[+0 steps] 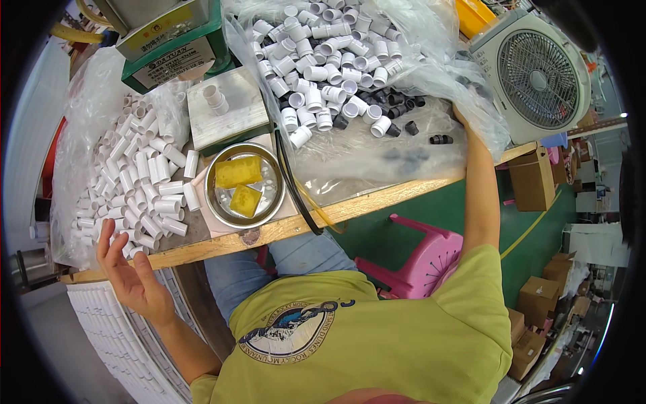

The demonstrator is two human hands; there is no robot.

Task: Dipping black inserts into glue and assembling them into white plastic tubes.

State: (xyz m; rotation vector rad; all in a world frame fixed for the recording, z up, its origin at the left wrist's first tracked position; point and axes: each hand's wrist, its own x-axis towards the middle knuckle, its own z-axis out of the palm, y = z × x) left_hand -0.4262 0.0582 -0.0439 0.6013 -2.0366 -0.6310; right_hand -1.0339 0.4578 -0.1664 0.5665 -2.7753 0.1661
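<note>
My left hand (138,279) hangs open and empty, palm up, at the table's front edge, beside a heap of short white plastic tubes (145,172). To the right, my right arm reaches up to a clear plastic sheet (481,114); my right hand (461,117) is at its edge, its fingers mostly hidden by it. White pipe fittings (330,57) with collars lie piled on the sheet, and small black fittings (397,108) lie among and beside them. One white fitting (215,99) stands on the metal block of a green machine (171,64).
A round metal bowl (271,196) holds two yellow sponge pieces (239,172) near the front edge. Black and yellow hoses (289,175) run over that edge. A fan (538,79) stands at the right; a pink stool (420,259) and cardboard boxes (538,299) are below.
</note>
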